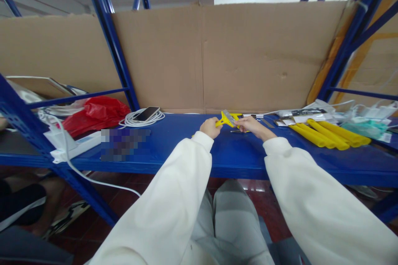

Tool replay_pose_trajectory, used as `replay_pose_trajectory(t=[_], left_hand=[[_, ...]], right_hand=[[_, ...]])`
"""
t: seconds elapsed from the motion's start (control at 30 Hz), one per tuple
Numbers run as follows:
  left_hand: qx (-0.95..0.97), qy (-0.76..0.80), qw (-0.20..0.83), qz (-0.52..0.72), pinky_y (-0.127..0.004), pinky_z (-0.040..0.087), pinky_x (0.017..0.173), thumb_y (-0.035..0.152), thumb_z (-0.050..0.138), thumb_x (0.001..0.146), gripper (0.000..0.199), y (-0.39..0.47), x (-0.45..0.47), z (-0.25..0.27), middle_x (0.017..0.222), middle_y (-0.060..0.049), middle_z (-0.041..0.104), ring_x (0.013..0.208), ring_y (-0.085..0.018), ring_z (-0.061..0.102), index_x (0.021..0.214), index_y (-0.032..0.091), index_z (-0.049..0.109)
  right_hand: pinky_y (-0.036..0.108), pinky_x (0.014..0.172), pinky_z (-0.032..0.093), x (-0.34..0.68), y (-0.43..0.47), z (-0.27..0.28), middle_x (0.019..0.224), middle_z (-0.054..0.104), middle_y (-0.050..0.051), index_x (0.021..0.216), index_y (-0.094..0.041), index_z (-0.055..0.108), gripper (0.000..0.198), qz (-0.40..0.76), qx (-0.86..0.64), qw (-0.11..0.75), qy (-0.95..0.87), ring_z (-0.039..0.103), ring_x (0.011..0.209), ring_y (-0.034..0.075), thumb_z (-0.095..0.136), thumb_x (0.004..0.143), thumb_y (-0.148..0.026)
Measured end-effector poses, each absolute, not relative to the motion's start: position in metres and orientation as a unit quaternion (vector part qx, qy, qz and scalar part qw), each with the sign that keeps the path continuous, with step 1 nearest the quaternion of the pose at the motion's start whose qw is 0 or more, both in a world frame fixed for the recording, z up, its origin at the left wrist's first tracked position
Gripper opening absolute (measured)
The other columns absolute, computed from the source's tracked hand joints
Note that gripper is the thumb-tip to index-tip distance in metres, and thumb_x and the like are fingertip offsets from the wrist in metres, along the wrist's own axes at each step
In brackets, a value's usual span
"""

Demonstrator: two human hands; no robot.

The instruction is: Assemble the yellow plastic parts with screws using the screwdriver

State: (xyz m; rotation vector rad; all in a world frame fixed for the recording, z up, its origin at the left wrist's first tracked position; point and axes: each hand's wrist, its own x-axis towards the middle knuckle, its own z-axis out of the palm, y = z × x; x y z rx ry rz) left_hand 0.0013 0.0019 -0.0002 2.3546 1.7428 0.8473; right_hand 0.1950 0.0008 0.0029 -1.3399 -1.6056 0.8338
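Note:
My left hand (pixel 210 127) is closed round the handle of a yellow scraper (pixel 224 121), held just above the blue shelf. A flat grey metal blade (pixel 229 117) lies across the scraper's wide head. From the other side, my right hand (pixel 249 125) pinches the lower right end of the blade with bent fingers. How the blade sits in the head is too small to tell. Another yellow piece lies just behind my right hand, partly hidden. Under the right fingers, a thin dark and yellow tool (pixel 238 131) rests on the shelf.
Several yellow tubes (pixel 329 134) lie at the right, near plastic packets (pixel 307 114). On the left are a phone (pixel 148 113) on a coiled white cable (pixel 130 121), a red plastic bag (pixel 98 114) and a white power strip (pixel 83 143). Cardboard (pixel 248 58) stands behind; blue posts (pixel 116 45) flank the shelf (pixel 177 145).

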Motion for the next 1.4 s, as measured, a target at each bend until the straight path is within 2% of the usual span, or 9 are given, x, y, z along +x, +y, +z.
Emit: replay_pose_trajectory(t=[0.33, 0.5, 0.73, 0.9, 1.07, 1.17, 1.27, 1.33, 1.4], left_hand=[[0.791, 0.538, 0.044, 0.289, -0.028, 0.05, 0.091, 0.028, 0.066, 0.087, 0.022, 0.002, 0.002, 0.0, 0.114, -0.007, 0.072, 0.106, -0.021, 0.067, 0.107, 0.021, 0.07], [0.798, 0.533, 0.043, 0.278, -0.029, 0.05, 0.092, 0.029, 0.064, 0.088, 0.022, 0.0, 0.002, 0.0, 0.115, -0.007, 0.072, 0.107, -0.021, 0.066, 0.108, 0.022, 0.069], [0.834, 0.501, -0.006, 0.232, -0.029, 0.047, 0.099, 0.019, 0.056, 0.091, 0.054, -0.009, 0.005, -0.002, 0.127, -0.007, 0.064, 0.117, -0.022, 0.062, 0.144, 0.026, 0.048], [0.85, 0.487, -0.017, 0.199, -0.027, 0.046, 0.099, 0.018, 0.051, 0.095, 0.046, -0.012, 0.006, -0.001, 0.12, -0.006, 0.062, 0.116, -0.02, 0.062, 0.138, 0.032, 0.058], [0.853, 0.481, -0.013, 0.203, -0.027, 0.047, 0.097, 0.02, 0.05, 0.096, 0.046, -0.011, 0.005, -0.001, 0.118, -0.006, 0.062, 0.114, -0.021, 0.062, 0.139, 0.034, 0.058], [0.855, 0.479, -0.007, 0.2, -0.027, 0.046, 0.097, 0.021, 0.05, 0.096, 0.046, -0.01, 0.005, 0.0, 0.119, -0.006, 0.062, 0.115, -0.021, 0.061, 0.139, 0.035, 0.058], [0.853, 0.484, -0.001, 0.194, -0.026, 0.046, 0.098, 0.023, 0.051, 0.096, 0.046, -0.009, 0.006, -0.001, 0.119, -0.005, 0.063, 0.115, -0.02, 0.062, 0.139, 0.035, 0.057], [0.854, 0.485, 0.002, 0.187, -0.028, 0.047, 0.098, 0.024, 0.051, 0.096, 0.045, -0.008, 0.006, -0.001, 0.12, -0.005, 0.063, 0.116, -0.021, 0.062, 0.139, 0.036, 0.057], [0.856, 0.485, 0.006, 0.18, -0.029, 0.047, 0.099, 0.023, 0.051, 0.095, 0.046, -0.008, 0.005, -0.001, 0.122, -0.005, 0.064, 0.117, -0.022, 0.061, 0.139, 0.035, 0.057]], right_hand=[[0.019, 0.04, 0.033, 0.187, 0.0, 0.004, 0.039, 0.052, -0.003, 0.061, -0.016, 0.063, 0.02, 0.347, -0.556, 0.433, -0.619, 0.043, 0.037, 0.008, 0.067, 0.08, -0.018], [0.018, 0.038, 0.029, 0.187, 0.002, 0.001, 0.039, 0.049, -0.004, 0.058, -0.016, 0.058, 0.024, 0.368, -0.54, 0.433, -0.621, 0.041, 0.036, 0.007, 0.064, 0.081, -0.017], [0.019, 0.038, 0.027, 0.184, -0.002, -0.003, 0.039, 0.047, -0.004, 0.056, -0.016, 0.056, 0.026, 0.41, -0.518, 0.403, -0.634, 0.038, 0.035, 0.006, 0.068, 0.078, -0.019], [0.019, 0.037, 0.029, 0.183, -0.005, -0.002, 0.04, 0.047, -0.004, 0.059, -0.017, 0.057, 0.025, 0.444, -0.502, 0.383, -0.636, 0.04, 0.036, 0.007, 0.073, 0.076, -0.025], [0.019, 0.039, 0.031, 0.181, -0.006, 0.002, 0.043, 0.047, -0.004, 0.067, -0.017, 0.058, 0.016, 0.458, -0.501, 0.421, -0.602, 0.043, 0.038, 0.008, 0.067, 0.08, -0.021], [0.02, 0.043, 0.036, 0.185, -0.002, 0.004, 0.05, 0.053, -0.002, 0.072, -0.017, 0.06, 0.011, 0.391, -0.537, 0.452, -0.595, 0.047, 0.042, 0.009, 0.061, 0.083, -0.018], [0.022, 0.058, 0.046, 0.199, 0.008, 0.005, 0.068, 0.067, 0.004, 0.073, -0.016, 0.063, 0.011, 0.205, -0.617, 0.457, -0.608, 0.059, 0.058, 0.012, 0.057, 0.082, -0.012], [0.025, 0.074, 0.049, 0.213, 0.016, 0.003, 0.082, 0.073, 0.008, 0.079, -0.015, 0.068, 0.012, 0.07, -0.656, 0.425, -0.619, 0.066, 0.078, 0.017, 0.057, 0.08, -0.01], [0.027, 0.081, 0.049, 0.226, 0.021, 0.0, 0.093, 0.075, 0.011, 0.088, -0.014, 0.071, 0.019, 0.002, -0.693, 0.373, -0.617, 0.068, 0.09, 0.021, 0.055, 0.08, -0.008]])
